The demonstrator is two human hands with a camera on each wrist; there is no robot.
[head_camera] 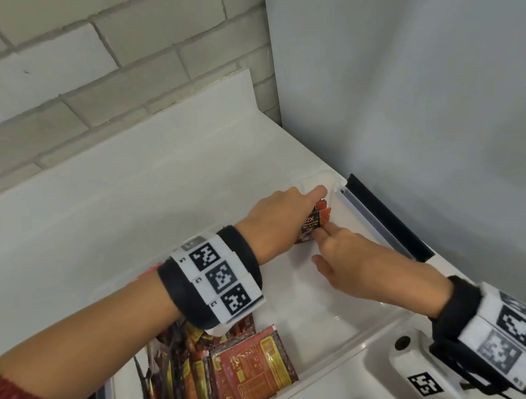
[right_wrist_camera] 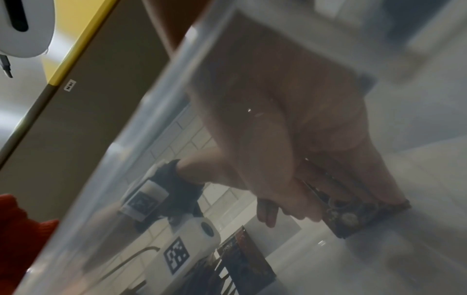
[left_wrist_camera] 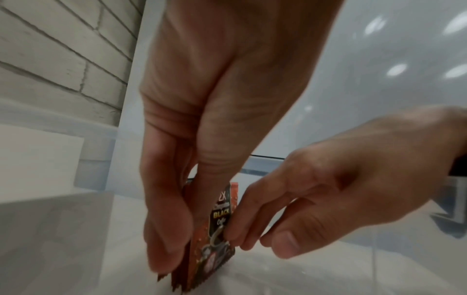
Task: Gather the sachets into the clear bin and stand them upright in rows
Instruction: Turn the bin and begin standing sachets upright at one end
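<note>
Standing on a white counter (head_camera: 141,194), clear bin (head_camera: 344,332) abuts grey wall (head_camera: 422,80).

- Upright sachets (head_camera: 313,223), far right corner of the clear bin (head_camera: 354,330): count indeterminate; the left hand (head_camera: 277,217) covers their far side, and printing beyond "BLACK" is illegible.
- Left hand: fingertips hidden behind the sachets in the head view.
- Packed sachets (head_camera: 210,371), near left end of the bin: cut off by the bottom edge, partly under the left wristband.
- Right wrist view: shot through the hazy bin wall; right hand (right_wrist_camera: 290,139) and sachets blurred, grip indistinct.
</note>
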